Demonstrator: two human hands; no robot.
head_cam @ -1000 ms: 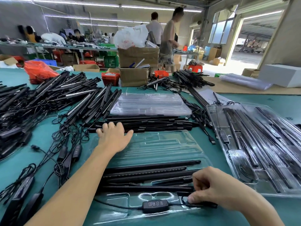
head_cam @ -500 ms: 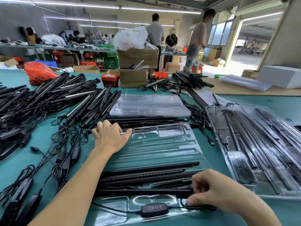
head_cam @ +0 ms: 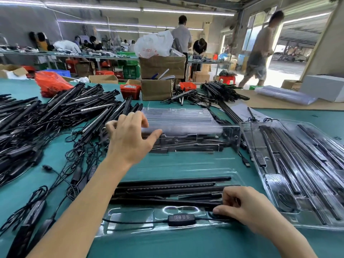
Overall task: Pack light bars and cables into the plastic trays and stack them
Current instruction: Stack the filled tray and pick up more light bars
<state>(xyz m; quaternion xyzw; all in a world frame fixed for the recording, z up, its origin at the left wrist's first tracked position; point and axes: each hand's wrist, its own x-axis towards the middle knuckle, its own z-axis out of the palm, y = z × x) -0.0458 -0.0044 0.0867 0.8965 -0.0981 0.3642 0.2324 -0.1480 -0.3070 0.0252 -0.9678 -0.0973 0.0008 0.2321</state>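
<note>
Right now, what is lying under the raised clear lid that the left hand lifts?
Under the clear lid, held up by the left hand, loose black light bars and cables show through on the green table. Glare and overlap hide how many there are.

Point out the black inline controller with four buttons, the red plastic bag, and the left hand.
Black inline controller with four buttons (head_cam: pixel 181 219): head view, on its button face.
Red plastic bag (head_cam: pixel 51 83): head view, on its crumpled middle.
Left hand (head_cam: pixel 130 135): head view, on its back.
</note>
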